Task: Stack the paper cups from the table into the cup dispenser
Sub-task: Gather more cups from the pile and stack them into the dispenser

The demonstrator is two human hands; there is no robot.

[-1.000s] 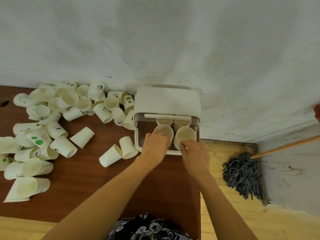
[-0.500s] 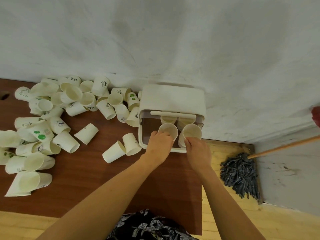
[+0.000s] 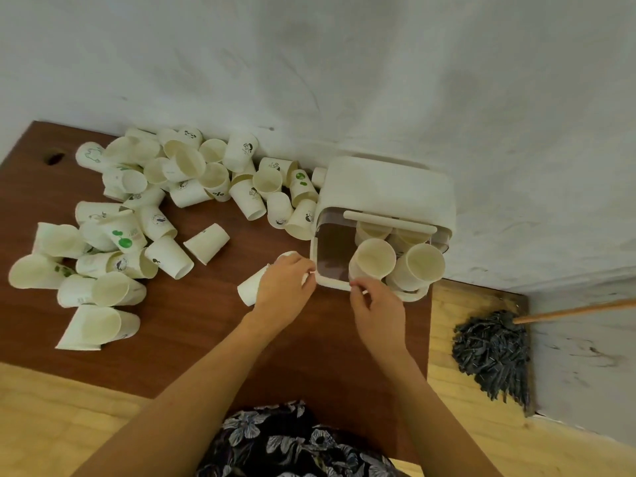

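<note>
Beside the dispenser point(image 3: 385, 197), the left hand point(image 3: 285, 287) curls its fingers round a cup point(image 3: 253, 287) lying on the table point(image 3: 192, 325), likely for stacking; the right hand point(image 3: 377, 309) hovers loose-fingered, holding nothing, below the stacks point(image 3: 373, 259).

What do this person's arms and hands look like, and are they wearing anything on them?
Both arms are bare to the frame's edge: no sleeves, gloves, watch or rings visible on the left hand or right hand. Below them shows a dark garment printed with pale flowers.
</note>
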